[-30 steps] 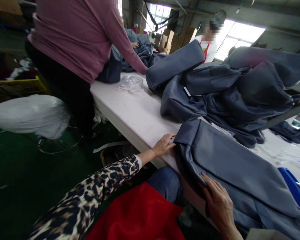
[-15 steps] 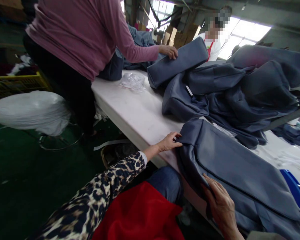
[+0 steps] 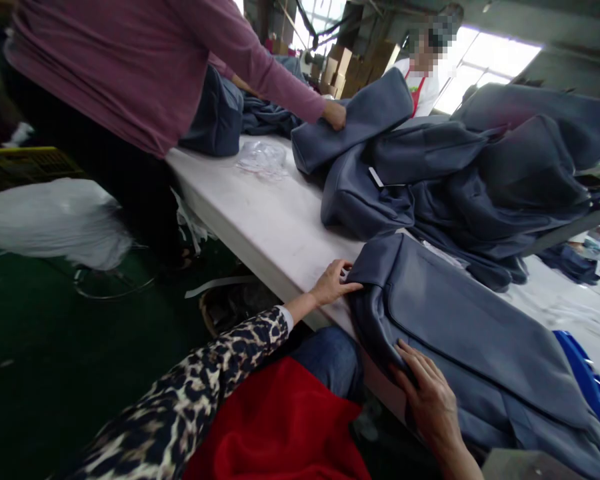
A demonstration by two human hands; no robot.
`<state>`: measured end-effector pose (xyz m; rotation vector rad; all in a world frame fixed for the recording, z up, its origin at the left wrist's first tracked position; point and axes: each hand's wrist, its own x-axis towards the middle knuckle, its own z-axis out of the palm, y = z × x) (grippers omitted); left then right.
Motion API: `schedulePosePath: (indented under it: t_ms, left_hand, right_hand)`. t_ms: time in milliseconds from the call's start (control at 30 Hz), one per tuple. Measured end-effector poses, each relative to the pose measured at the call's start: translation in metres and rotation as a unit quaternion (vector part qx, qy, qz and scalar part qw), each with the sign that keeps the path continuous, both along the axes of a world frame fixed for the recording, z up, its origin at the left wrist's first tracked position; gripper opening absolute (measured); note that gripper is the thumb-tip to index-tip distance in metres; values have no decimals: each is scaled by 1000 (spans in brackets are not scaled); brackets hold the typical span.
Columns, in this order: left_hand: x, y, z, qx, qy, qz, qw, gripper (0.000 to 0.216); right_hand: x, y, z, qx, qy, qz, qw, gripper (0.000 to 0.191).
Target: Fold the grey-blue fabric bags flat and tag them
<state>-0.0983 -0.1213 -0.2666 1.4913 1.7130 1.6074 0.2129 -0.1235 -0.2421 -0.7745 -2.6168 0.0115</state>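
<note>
A grey-blue padded fabric cover (image 3: 470, 333) lies flat along the near edge of the white table (image 3: 265, 220). My left hand (image 3: 333, 283), in a leopard-print sleeve, pinches the cover's near corner between thumb and fingers. My right hand (image 3: 427, 393) grips the cover's front edge, fingers curled over the fabric where it hangs off the table. A red cloth (image 3: 280, 427) lies on my lap below.
A pile of the same grey-blue covers (image 3: 460, 180) fills the table beyond. A person in a pink top (image 3: 145, 60) stands at the left, one hand on a cover in the pile. Another person stands at the back. Clear plastic wrap (image 3: 263, 160), a white bag (image 3: 55, 220), a blue tray (image 3: 585, 387).
My hands have stayed on the cover, shifting slightly along its edge. The person in pink has reached to the pile and taken hold of a cover there.
</note>
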Motion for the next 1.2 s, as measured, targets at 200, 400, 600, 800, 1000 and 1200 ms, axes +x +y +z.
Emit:
schedulePosePath:
  t_ms: [200,400,600,800,1000,1200]
  left_hand:
    - [23,-33,38,124,283,-132,942,36]
    - [33,-33,43,96,428,-323,839,27]
    - [21,-28,37,18,391,-356,849,9]
    - [55,-45,53,49,459,-339,820,30]
    - [92,-41,70,28,545,-304,781,14]
    - [88,-32,78,52,551,-259,792,13]
  right_hand:
    - [-3,-4,-4,15,-7,-5,1000,32]
    - [-5,-11,5,28,-30,-19,999,34]
    - [28,-26,6,52,-35,-72,995,64]
    - [57,-43,6,31,-27,-78,996,61]
    - [63,-37,16,12,-14,-111,994,51]
    - [74,-17,23,-86,12,-107,990,42]
